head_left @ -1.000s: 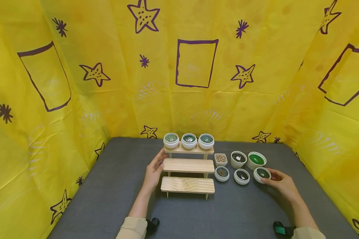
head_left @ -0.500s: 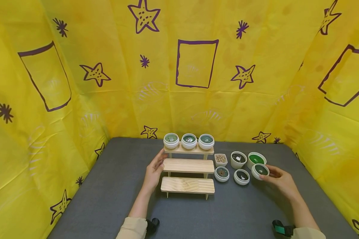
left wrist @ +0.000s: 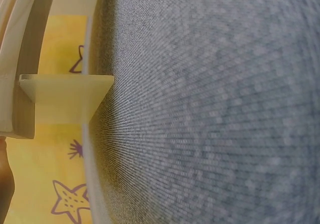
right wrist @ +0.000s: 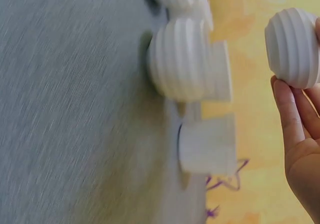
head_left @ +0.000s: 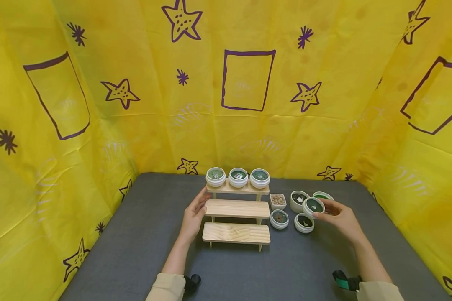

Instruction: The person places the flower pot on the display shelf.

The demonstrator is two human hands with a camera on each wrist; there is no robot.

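In the head view, my right hand [head_left: 338, 214] holds a small round white pot [head_left: 314, 207] with a dark green top, thumb in front and fingers behind. The right wrist view shows this ribbed pot [right wrist: 292, 47] raised off the table on my fingertips. My left hand [head_left: 194, 213] grips the left end of the three-tier wooden stand [head_left: 236, 232], thumb by the middle tier. Three similar pots [head_left: 238, 177] sit in a row on the top tier; the lower two tiers are bare. One finger [left wrist: 5, 184] shows beside a board in the left wrist view.
Right of the stand are a square white pot [head_left: 278, 201] of pebbles, two low round pots [head_left: 279, 219], and a taller dark-topped cup [head_left: 297, 202]. A green-topped cup [head_left: 325, 195] is partly hidden behind my right hand. Yellow printed cloth [head_left: 248, 138] surrounds the grey table [head_left: 154, 200].
My right hand has lifted the pot from the front right of the group and carried it leftward over the other pots. The left hand stays at the stand.
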